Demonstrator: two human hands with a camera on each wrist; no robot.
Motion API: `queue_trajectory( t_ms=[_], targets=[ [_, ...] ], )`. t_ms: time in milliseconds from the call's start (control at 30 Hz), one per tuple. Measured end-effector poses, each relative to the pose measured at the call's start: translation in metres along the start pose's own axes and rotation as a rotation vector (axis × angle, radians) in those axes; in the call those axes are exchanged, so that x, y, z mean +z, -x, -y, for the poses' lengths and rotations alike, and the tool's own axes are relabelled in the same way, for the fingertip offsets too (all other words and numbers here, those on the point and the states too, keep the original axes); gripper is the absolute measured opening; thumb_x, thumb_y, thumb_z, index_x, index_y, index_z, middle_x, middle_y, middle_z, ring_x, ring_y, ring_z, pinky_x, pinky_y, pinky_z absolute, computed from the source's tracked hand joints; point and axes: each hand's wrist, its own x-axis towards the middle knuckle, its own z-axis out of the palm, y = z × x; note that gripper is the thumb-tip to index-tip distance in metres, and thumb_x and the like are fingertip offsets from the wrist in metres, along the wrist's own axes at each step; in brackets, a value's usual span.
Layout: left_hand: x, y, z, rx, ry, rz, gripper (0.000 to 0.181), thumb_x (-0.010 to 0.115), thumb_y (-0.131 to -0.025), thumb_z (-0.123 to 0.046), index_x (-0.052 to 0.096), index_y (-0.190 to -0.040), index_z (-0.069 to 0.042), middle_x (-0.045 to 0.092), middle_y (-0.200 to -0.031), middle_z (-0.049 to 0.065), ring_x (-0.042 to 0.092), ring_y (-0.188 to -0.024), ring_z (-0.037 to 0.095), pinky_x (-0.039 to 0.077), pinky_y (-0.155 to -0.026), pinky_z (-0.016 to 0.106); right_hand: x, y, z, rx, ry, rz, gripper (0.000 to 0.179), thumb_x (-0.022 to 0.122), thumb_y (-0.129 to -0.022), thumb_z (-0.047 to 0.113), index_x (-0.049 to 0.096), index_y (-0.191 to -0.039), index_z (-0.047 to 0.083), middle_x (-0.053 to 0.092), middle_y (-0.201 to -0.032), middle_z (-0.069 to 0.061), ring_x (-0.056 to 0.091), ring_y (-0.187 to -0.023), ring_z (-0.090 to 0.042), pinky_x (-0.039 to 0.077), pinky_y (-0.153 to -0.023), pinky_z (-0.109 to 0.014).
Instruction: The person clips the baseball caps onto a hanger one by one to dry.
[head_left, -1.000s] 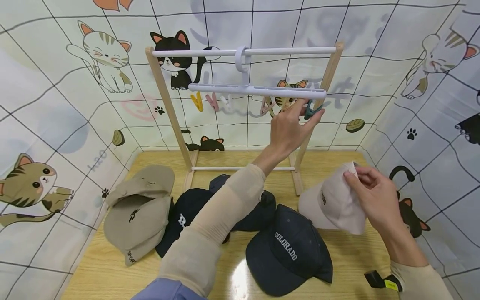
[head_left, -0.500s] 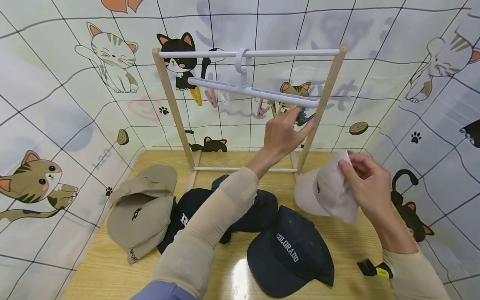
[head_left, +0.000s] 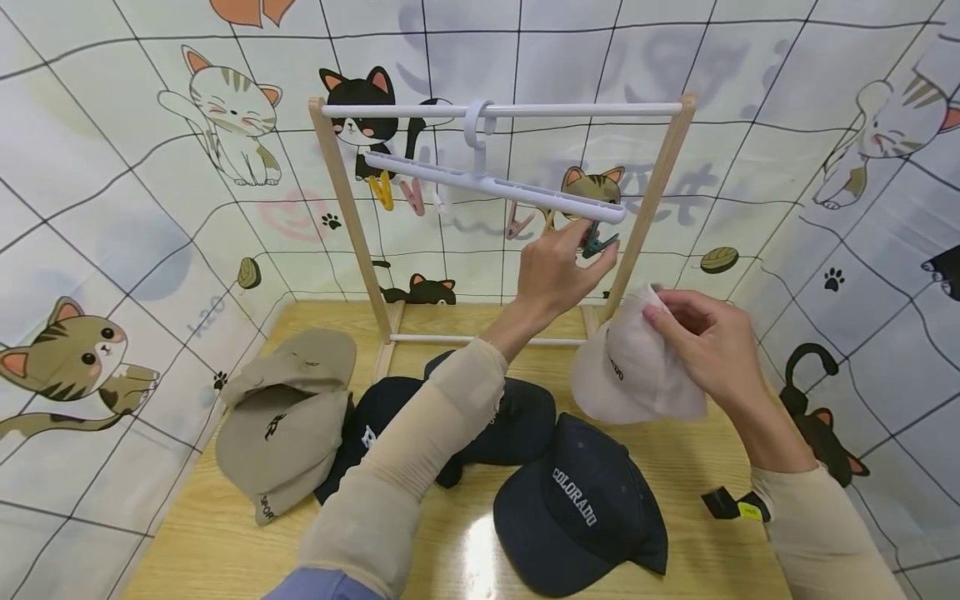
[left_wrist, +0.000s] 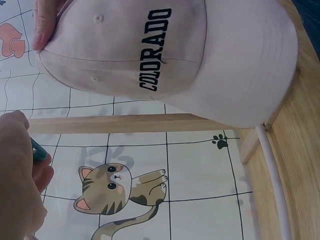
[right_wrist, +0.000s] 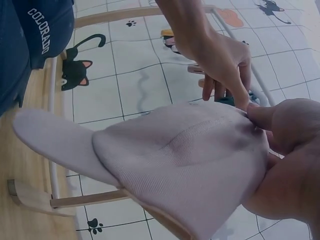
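My left hand (head_left: pixel 557 268) pinches a teal clothespin (head_left: pixel 597 243) under the right end of a white hanger (head_left: pixel 517 190). In the left wrist view a bit of the teal clothespin (left_wrist: pixel 38 151) shows between the fingers. My right hand (head_left: pixel 712 346) pinches the pale pink baseball cap (head_left: pixel 633 375) by the edge of its crown, brim pointing down and left. That cap (left_wrist: pixel 115 45) bears dark "COLORADO" lettering in the left wrist view. It hangs off the table, a little below and right of the clothespin. Seen from the right wrist, finger and thumb bunch the fabric (right_wrist: pixel 200 150).
The hanger hooks over a wood-and-white rack (head_left: pixel 663 175); several other clothespins, such as a yellow one (head_left: pixel 382 190), hang from it. On the table lie a navy "COLORADO" cap (head_left: pixel 581 508), beige caps (head_left: pixel 281 442) and black caps (head_left: pixel 517 421). Cat-print fabric walls surround the table.
My right hand has brought the pink cap up and left, closer to the clothespin. My left hand has drawn the clothespin left and down, tilting the hanger's right end lower.
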Motion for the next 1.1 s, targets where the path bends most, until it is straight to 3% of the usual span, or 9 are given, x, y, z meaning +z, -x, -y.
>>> queue_trajectory(
  t_ms=[167,300,367,433,667,900,1100],
  targets=[
    [-0.002,0.004,0.004,-0.011,0.022,0.005,0.025,0.085,-0.101,-0.033,0.074,-0.100,-0.011,0.079,-0.081,-0.002,0.070,-0.067,0.011,0.044,-0.055,0.024,0.003,-0.007,0.005,-0.031,0.043,0.048,0.030,0.083,-0.105,0.017,0.083,-0.133,0.005,0.076,-0.096,0.030,0.071,-0.079,0.008,0.055,-0.067,-0.011],
    [-0.003,0.005,0.003,0.004,0.035,-0.019,0.030,0.090,-0.099,-0.039,0.077,-0.101,-0.011,0.083,-0.087,-0.001,0.081,-0.082,0.011,0.053,-0.059,0.024,0.008,-0.012,0.009,-0.047,0.087,0.070,0.028,0.082,-0.106,0.020,0.084,-0.131,0.006,0.087,-0.105,0.000,0.068,-0.081,0.014,0.053,-0.070,-0.008],
    [-0.003,0.004,0.002,0.012,0.048,-0.034,0.030,0.090,-0.098,-0.038,0.080,-0.105,-0.011,0.083,-0.088,-0.001,0.082,-0.083,0.012,0.056,-0.062,0.024,0.011,-0.015,0.010,-0.060,0.098,0.077,0.028,0.082,-0.106,0.019,0.084,-0.130,0.004,0.087,-0.112,-0.016,0.067,-0.083,0.019,0.052,-0.073,-0.005],
    [-0.004,0.004,0.000,0.016,0.061,-0.048,0.030,0.090,-0.099,-0.037,0.081,-0.108,-0.010,0.083,-0.089,-0.001,0.081,-0.082,0.012,0.058,-0.065,0.023,0.014,-0.017,0.011,-0.067,0.095,0.082,0.027,0.082,-0.106,0.016,0.084,-0.129,0.002,0.085,-0.116,-0.023,0.066,-0.086,0.022,0.051,-0.076,-0.003],
    [-0.004,0.005,-0.005,0.016,0.078,-0.065,0.027,0.088,-0.099,-0.033,0.074,-0.099,-0.010,0.080,-0.081,-0.001,0.081,-0.077,0.013,0.056,-0.061,0.023,0.021,-0.020,0.014,-0.047,0.107,0.084,0.029,0.081,-0.107,0.020,0.084,-0.129,0.002,0.085,-0.117,-0.024,0.064,-0.086,0.024,0.050,-0.074,-0.002],
    [-0.006,0.004,-0.012,0.025,0.116,-0.098,0.031,0.092,-0.096,-0.036,0.075,-0.098,-0.011,0.085,-0.090,-0.001,0.084,-0.084,0.010,0.056,-0.065,0.017,0.027,-0.022,0.014,-0.055,0.096,0.088,0.029,0.080,-0.108,0.020,0.083,-0.128,0.000,0.085,-0.116,-0.025,0.064,-0.087,0.023,0.050,-0.076,-0.001],
    [-0.009,0.002,-0.016,0.035,0.119,-0.140,0.029,0.092,-0.096,-0.034,0.074,-0.091,-0.011,0.082,-0.086,0.000,0.080,-0.081,0.012,0.056,-0.070,0.017,0.032,-0.023,0.013,-0.074,0.089,0.086,0.030,0.079,-0.108,0.018,0.082,-0.130,-0.002,0.084,-0.118,-0.028,0.062,-0.088,0.026,0.050,-0.077,0.000]
  ],
)
